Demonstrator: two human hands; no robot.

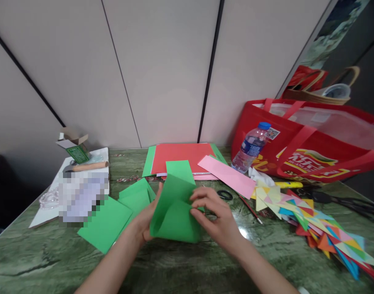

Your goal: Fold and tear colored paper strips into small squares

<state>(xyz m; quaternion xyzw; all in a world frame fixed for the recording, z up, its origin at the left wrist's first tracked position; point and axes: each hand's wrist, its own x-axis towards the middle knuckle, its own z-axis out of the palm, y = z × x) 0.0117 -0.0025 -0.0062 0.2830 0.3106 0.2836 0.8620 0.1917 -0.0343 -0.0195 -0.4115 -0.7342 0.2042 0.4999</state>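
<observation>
Head view: green paper sheet (178,222), bent, seemingly not yet creased; your right fingers (210,204) pinch it, part-hidden left fingers (160,190) support.

Soft light glares white on the tabletop (181,269) — a patch (83,198) at left is pixelated.

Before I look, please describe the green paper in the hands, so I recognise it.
On the green table, find the stack of coloured paper by the wall. In front, between the left hand and the right hand, is the green paper. It is held and curved over, while the green sheets nearby lie on the table.
</observation>
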